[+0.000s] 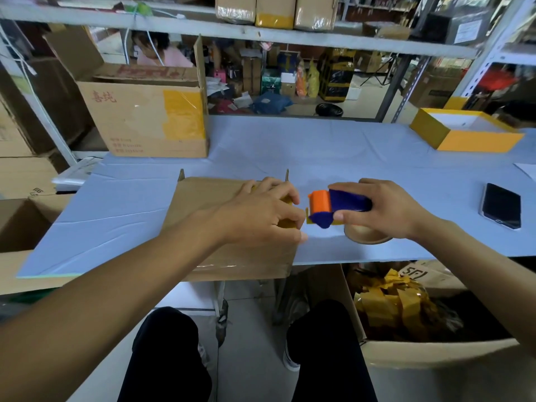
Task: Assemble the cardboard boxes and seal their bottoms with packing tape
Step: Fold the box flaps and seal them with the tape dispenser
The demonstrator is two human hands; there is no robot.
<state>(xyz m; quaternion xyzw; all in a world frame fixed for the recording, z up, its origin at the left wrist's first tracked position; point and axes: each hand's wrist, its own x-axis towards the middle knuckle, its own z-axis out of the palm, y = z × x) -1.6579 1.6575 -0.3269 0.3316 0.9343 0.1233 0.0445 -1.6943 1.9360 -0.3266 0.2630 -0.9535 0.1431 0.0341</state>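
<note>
A brown cardboard box [203, 204] lies on the blue-grey table [348, 152] at its front edge, bottom side up. My left hand [266, 210] presses flat on the box's right end, over a strip of yellow tape that shows beneath the fingers. My right hand [385, 210] grips a blue and orange tape dispenser [333, 208] just right of the box, its orange end pointing at the box. The tape roll [367, 236] peeks out below that hand.
A large open carton [145, 123] stands at the back left, a yellow and white box [464, 134] at the back right, a phone [500, 206] at the right. Under the table sits a carton of yellow tape scraps [400, 303]. A person is behind the shelves.
</note>
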